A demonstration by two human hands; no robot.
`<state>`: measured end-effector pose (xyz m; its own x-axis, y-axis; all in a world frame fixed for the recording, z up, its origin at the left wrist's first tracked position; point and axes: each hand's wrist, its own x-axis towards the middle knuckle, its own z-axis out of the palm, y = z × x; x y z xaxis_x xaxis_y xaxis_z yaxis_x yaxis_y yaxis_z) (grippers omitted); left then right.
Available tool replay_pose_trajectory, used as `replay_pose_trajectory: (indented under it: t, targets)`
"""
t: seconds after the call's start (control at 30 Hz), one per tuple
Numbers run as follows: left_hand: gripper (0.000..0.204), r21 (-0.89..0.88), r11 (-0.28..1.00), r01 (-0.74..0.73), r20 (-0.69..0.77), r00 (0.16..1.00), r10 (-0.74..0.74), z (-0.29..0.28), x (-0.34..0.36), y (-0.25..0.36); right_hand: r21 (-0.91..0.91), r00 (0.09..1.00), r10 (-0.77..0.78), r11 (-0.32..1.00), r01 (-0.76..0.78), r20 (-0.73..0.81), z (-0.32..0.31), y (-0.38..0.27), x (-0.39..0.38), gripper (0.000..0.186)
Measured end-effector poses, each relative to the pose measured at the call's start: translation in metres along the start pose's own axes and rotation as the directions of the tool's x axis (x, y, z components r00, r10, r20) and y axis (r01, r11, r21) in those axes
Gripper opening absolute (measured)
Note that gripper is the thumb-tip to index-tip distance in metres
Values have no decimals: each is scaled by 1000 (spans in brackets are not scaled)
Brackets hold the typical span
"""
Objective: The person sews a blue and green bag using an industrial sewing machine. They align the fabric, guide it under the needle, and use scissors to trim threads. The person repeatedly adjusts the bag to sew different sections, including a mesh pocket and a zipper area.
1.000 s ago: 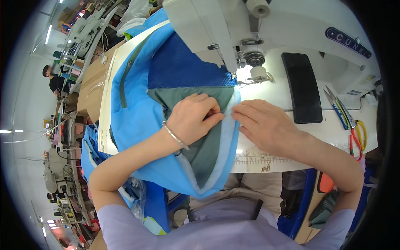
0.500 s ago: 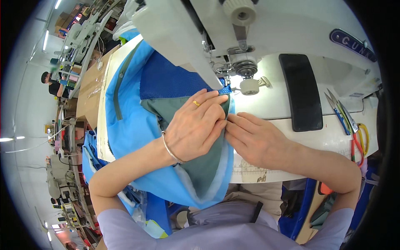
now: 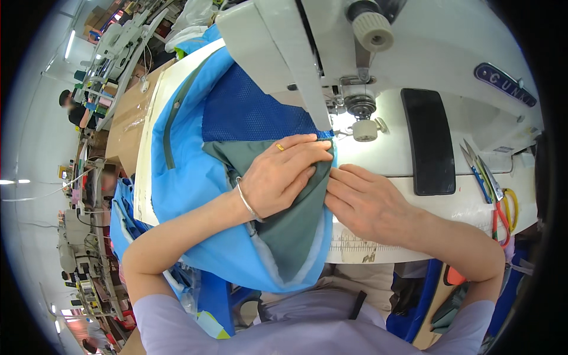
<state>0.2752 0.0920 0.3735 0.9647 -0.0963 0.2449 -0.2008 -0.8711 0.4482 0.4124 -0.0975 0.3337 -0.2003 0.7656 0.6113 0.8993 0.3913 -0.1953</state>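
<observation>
A light-blue cloth piece (image 3: 183, 195) with a dark-blue mesh panel (image 3: 242, 109) and a grey-green panel (image 3: 296, 248) lies under the head of a white sewing machine (image 3: 269, 44). Across the grey-green panel rests my left hand (image 3: 275, 180), fingers stretched out and pressing the cloth down. Its fingertips are just in front of the presser area, where the machine arm partly hides the mesh corner. My right hand (image 3: 370, 204) grips the cloth's right edge with its fingertips, close beside the left one. Its thumb is hidden.
Right of the machine head lies a black rectangular slab (image 3: 429, 142). Farther right are scissors (image 3: 503, 207) with coloured handles. A ruler strip (image 3: 349, 242) runs along the table's front edge. A cardboard sheet (image 3: 127, 130) stands at left, with other machines and a person beyond.
The view has shifted, so the machine sits farther right and lower in the picture. My left fingers have flattened slightly on the cloth; both hands stay at the same seam area.
</observation>
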Motion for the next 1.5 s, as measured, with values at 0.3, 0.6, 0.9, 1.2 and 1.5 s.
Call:
replay_pose_trajectory:
  t: [0.3, 0.6, 0.9, 1.2, 1.5]
  targets:
    - [48, 156, 986, -60, -138, 987, 82, 10, -4, -9, 5, 994, 112, 994, -112, -13, -3, -6, 0, 28]
    - [51, 264, 964, -28, -99, 994, 56, 12, 3, -3, 13, 992, 97, 995, -98, 76, -6, -5, 2, 29]
    - [53, 298, 953, -53, -110, 990, 89, 12, 5, -8, 29, 964, 104, 993, -114, 246, -18, -3, 7, 44]
    - [45, 345, 931, -124, -73, 985, 158, 13, 11, -23, 22, 944, 136, 989, -149, 301, -20, -2, 11, 48]
    - [43, 336, 934, -124, -85, 983, 161, 16, 14, -27, -1, 931, 160, 986, -168, 327, -19, 1, 10, 50]
